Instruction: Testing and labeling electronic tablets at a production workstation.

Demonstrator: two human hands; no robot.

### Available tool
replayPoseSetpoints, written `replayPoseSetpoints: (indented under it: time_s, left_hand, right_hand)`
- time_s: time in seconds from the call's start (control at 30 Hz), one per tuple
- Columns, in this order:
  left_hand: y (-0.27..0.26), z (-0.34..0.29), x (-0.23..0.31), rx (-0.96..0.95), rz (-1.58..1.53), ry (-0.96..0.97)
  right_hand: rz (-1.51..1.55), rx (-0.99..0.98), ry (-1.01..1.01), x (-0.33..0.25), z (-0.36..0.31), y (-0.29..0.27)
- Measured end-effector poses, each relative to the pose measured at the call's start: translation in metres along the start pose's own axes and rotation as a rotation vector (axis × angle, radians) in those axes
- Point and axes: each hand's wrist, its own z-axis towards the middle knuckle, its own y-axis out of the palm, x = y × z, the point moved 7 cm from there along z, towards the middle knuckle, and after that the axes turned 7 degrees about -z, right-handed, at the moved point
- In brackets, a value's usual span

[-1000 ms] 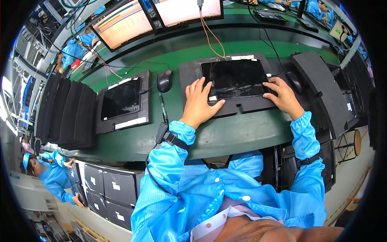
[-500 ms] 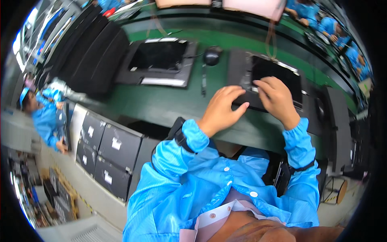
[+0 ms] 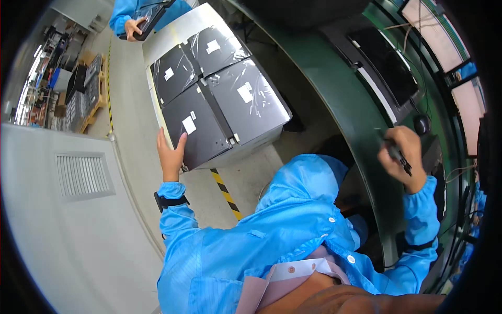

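Just over the near edge of the desk (image 3: pixel 355 125), R hand (image 3: pixel 401 154) has its grip clenched round a dark pen-like tool (image 3: pixel 404 164), tip blurred. By the near-L corner of a pale-topped stand (image 3: pixel 209 15), L hand (image 3: pixel 171 157) has its grip spread, thumb well apart from fingers. Thumb's at the L edge of the nearest dark panel (image 3: pixel 206 136); can't tell if touching. That panel lies flat in the stand's near-L corner, w/ white label on top; three more labelled panels (image 3: pixel 243 112) lie beside & behind it, two by two, some under clear film. Back on the desk: black mouse (image 3: pixel 421 124) nr a dark screen (image 3: pixel 387 63) in a black tray, w/ white strip (image 3: pixel 379 97) along tray's near edge. Beyond stand's far edge, co-worker's hand (image 3: pixel 137 27) on another dark item. Past desk's far edge: lit monitors (image 3: pixel 431 31).
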Motion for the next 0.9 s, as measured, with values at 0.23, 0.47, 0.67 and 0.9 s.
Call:
replayPoseSetpoints:
  time_s: [0.23,0.47,0.67,0.9]
  left_hand:
    - [0.030,-0.012,-0.037,-0.145,-0.215,-0.116]
    - [0.032,-0.013,-0.032,-0.147,-0.293,-0.158]
    - [0.030,-0.015,-0.039,-0.151,-0.309,-0.187]
    - [0.026,-0.015,-0.040,-0.125,-0.236,-0.128]
  right_hand:
    - [0.863,-0.091,0.363,-0.065,0.154,0.200]
    - [0.823,0.071,0.501,-0.038,0.194,0.308]
    - [0.743,0.025,0.444,-0.048,0.203,0.308]
    - [0.896,0.055,0.480,-0.078,0.208,0.309]
